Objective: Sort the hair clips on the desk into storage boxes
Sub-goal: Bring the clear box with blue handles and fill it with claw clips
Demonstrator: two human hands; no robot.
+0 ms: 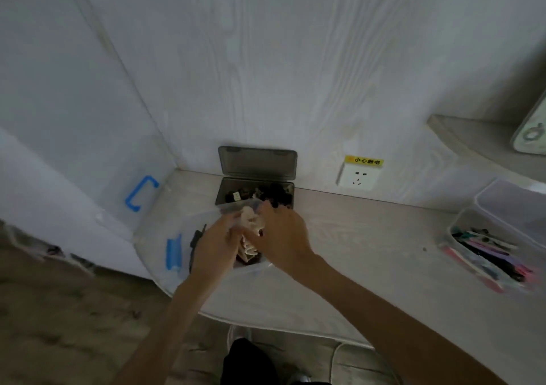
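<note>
Both my hands meet over a large clear storage box [159, 254] with blue latches at the desk's left end. My left hand [212, 245] and my right hand [280, 234] together grip cream-coloured hair clips [251, 222] above the box; more cream and dark clips [248, 254] lie under them inside it. Behind stands a small grey box [254, 189] with its lid up against the wall, filled with dark hair clips [274, 195]. At the right edge, a clear box [484, 248] holds pink, purple and black clips.
The light wood desk [354, 251] ends in a curved front edge. The big box's clear lid with a blue handle [139, 192] leans at the left wall. A wall socket [357, 175] sits behind the desk. A shelf [478, 139] juts out at the upper right.
</note>
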